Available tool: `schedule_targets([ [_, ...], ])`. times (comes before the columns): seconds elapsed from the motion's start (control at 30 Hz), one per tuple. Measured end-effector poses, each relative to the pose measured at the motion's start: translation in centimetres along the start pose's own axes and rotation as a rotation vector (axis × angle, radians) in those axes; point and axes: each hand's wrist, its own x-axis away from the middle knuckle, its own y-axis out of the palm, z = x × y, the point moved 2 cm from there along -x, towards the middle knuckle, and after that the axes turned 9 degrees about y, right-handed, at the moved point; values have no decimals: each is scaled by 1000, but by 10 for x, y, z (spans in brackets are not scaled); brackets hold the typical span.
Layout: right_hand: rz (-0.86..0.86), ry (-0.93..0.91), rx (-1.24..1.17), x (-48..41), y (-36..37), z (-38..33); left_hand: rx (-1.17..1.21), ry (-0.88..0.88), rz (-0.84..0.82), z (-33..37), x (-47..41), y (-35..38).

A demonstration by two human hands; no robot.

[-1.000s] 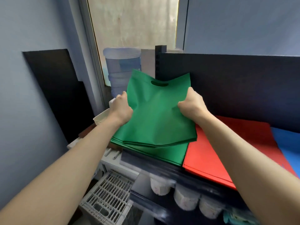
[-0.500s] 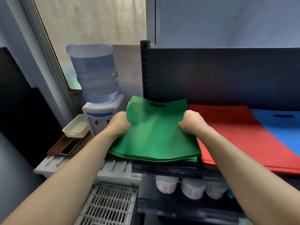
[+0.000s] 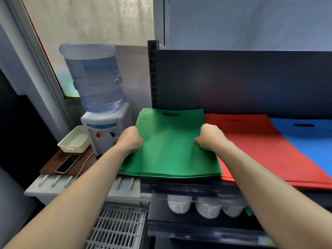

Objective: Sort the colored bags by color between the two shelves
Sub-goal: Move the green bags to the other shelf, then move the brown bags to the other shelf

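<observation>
I see the white basket, phone and water dispenser on the left, all as before. Left hand is curled on the left edge of the green bags, same grip as 0.5 s ago. The stack was tipped up a second ago and now lies flat on the shelf, with the cutout toward the back panel. Right hand still grips the right edge. Red bags touch the green stack, and blue bags lie just beside the red.

Left hand and right hand grip the green bag stack on the shelf, beside red bags.
</observation>
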Motion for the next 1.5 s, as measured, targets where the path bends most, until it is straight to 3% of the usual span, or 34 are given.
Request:
schedule_targets([
  [0.23,192,-48,159,12,-19,-8,-240,51,49,16,12,-8],
  [0.47,260,-299,85,39,-54,-6,-120,469,168,90,33,-28],
  [0.67,411,-289,36,73,-93,43,57,776,262,170,65,-21],
  [1.0,575,-68,83,108,-144,190,77,1149,179,305,123,45],
  [1.5,674,424,73,196,-238,516,143,1627,34,586,277,206],
])
